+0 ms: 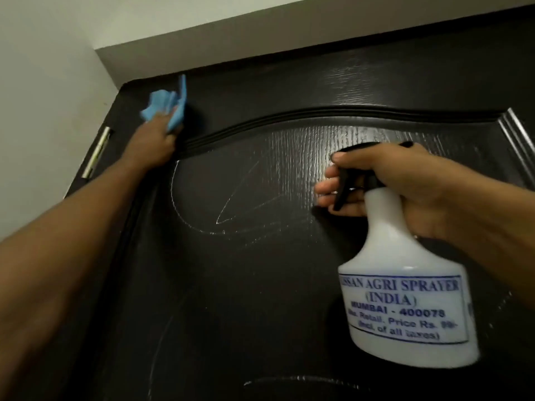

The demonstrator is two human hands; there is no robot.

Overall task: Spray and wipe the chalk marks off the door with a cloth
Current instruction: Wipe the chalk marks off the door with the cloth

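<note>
**Cloth high, sprayer aimed: chalk marks remained on the dark door**

At the far left, a pale wall [43, 111] met the hinge side of the door, where a metal hinge [97, 153] showed on the edge. The door [260, 285] itself was dark, wood-grained and seen from below, with a raised curved moulding [260, 114] arching across its upper panel.

The left hand [153, 140] reached up near the door's top left corner, its fingers curled round a bunched blue cloth [170, 107] and pressing it against the frame just above the moulding. Held that high, the cloth seemed parked out of the spray's path, or else working the top edge first; which of the two could not be told.

Toward the middle, the chalk marks [220, 204] lay on the panel below the moulding: a thin white arc and some sharp-angled strokes, faint but unwiped. Another faint curve showed lower down. Judging by these, most of the wiping was yet to be done.

To the right, the right hand [390, 183] gripped the neck of a white spray bottle [405, 285], fingers wrapped over the black trigger [341, 189], the nozzle pointing at the panel beside the chalk. The bottle hung upright, probably so that the liquid would feed. Glossy streaks near the nozzle suggested wetness, though glare could account for them.
</note>
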